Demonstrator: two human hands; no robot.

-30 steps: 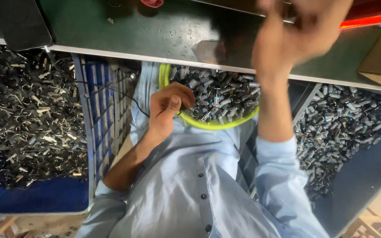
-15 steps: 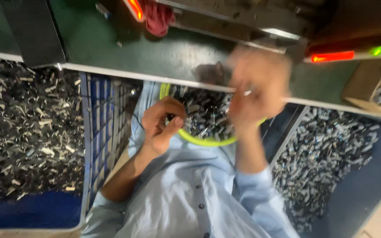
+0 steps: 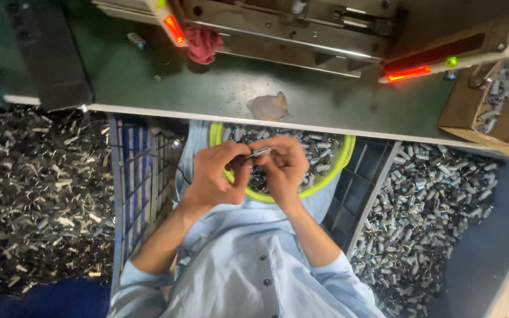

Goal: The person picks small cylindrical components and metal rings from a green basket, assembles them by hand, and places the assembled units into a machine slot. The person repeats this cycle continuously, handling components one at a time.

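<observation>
My left hand [image 3: 214, 174] and my right hand [image 3: 286, 168] meet over a yellow-green bowl [image 3: 341, 159] that rests on my lap. Both pinch one small silver cylindrical part [image 3: 260, 152] between their fingertips. The bowl is full of small grey cylindrical parts [image 3: 319, 147]. My light blue shirt [image 3: 248, 265] fills the bottom middle of the view.
A green workbench [image 3: 207, 82] runs across the top, with a metal machine [image 3: 301, 29], two glowing red lights [image 3: 409, 73], a red rag [image 3: 201, 42] and a crumpled clear wrapper [image 3: 269, 106]. A blue bin of dark metal scraps [image 3: 36, 194] is left; a bin of grey cylinders [image 3: 425, 206] is right.
My right hand came down from the raised position near the machine to the bowl. It now meets my left hand on a small part. The view has shifted upward.
</observation>
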